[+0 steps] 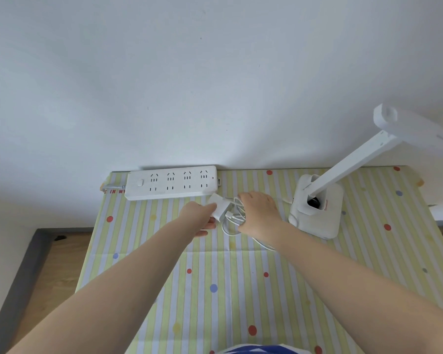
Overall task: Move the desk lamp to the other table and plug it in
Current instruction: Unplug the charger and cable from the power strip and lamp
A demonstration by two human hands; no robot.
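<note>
- While both arms reach over the table (241, 290) with its striped, dotted cloth, the head view shows the left hand (198, 219) pinching the white plug adapter (219, 209) just in front of the power strip (173, 182).
- The power strip lies along the table's far edge, toward the far left corner, against the wall (189, 85).
- The right hand (260, 213) curls its fingers around the bundled white cable (232, 219), just beside the adapter.
- The desk lamp (317, 208) stands near the far right corner, its arm leaning up toward the right edge, well apart from the strip.
- A loose loop of cable trails on the cloth beneath the right wrist.
</note>
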